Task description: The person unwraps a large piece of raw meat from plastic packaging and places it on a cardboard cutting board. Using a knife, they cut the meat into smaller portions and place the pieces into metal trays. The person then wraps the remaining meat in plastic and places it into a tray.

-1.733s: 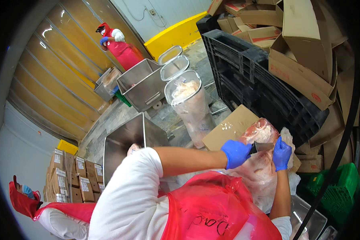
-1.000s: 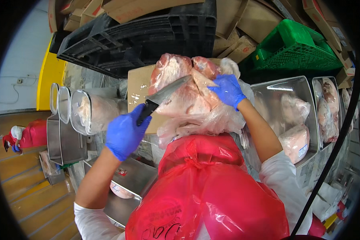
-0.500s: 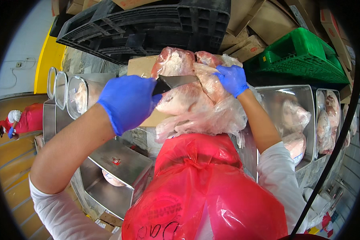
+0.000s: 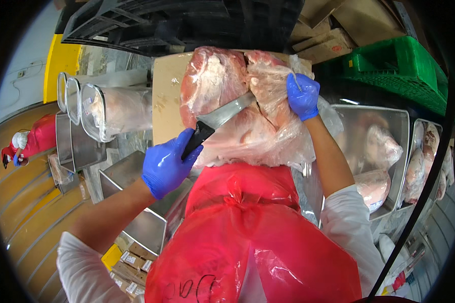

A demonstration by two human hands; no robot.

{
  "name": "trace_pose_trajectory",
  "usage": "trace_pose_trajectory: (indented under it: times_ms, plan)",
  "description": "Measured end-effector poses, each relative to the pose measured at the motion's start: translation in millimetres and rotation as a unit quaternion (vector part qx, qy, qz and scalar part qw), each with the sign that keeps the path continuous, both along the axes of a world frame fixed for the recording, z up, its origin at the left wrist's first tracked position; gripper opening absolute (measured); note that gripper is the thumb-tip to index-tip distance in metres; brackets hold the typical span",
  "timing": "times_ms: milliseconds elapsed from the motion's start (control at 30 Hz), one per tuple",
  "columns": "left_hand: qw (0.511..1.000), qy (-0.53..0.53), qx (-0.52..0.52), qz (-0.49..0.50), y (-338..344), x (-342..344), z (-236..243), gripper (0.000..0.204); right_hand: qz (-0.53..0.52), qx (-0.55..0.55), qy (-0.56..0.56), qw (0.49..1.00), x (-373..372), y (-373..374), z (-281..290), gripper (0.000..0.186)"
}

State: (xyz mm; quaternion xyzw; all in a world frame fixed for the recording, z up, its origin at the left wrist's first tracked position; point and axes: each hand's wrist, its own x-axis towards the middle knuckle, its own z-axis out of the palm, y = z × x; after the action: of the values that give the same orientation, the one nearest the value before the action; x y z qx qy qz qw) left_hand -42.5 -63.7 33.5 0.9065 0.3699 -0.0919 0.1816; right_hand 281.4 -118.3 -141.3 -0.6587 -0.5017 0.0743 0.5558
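In my left hand [image 4: 169, 164], blue-gloved and closed, is the black handle of a knife [image 4: 228, 112]. Its broad blade points away and to the right, its tip over the gap between large pieces of raw meat [image 4: 212, 83]. My right hand [image 4: 303, 96], also gloved in blue, grips the clear plastic bag [image 4: 301, 144] at the meat's right side. Crumpled plastic spreads along the near and right sides of the meat. Beneath lies a sheet of cardboard [image 4: 167, 96]. Whether the blade tip touches the meat I cannot tell.
Metal bins with bagged meat stand at the right [image 4: 356, 113] and left [image 4: 93, 113]. A black pallet [image 4: 187, 25] and a green pallet [image 4: 389, 65] rise beyond the cardboard. Another person in red [image 4: 40, 134] is at far left. Below my left arm sits another metal bin [image 4: 146, 227].
My left hand has drawn the knife back toward me, and the blade now slants away to the right. My right hand still grips the plastic. The view has shifted slightly.
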Motion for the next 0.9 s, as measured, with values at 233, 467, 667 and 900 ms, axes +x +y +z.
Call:
trace_pose_trajectory:
  times_ms: [233, 467, 667, 900]
  plan:
    - [0.985, -0.116, 0.054, 0.117, -79, -8, -76, 0.049, -0.049, 0.005, 0.034, 0.998, -1, -14, -6, 0.026]
    - [0.997, 0.009, 0.055, 0.057, -48, 16, 5, 0.051, -0.11, -0.09, -0.103, 0.985, -9, -21, 11, 0.032]
    - [0.995, 0.057, 0.081, -0.028, -27, 44, 52, 0.042, -0.167, -0.201, -0.185, 0.947, -47, -6, 56, 0.05]
    - [0.999, -0.017, -0.006, 0.034, -28, 17, -26, 0.04, -0.183, -0.2, -0.172, 0.947, -48, 25, 23, 0.039]
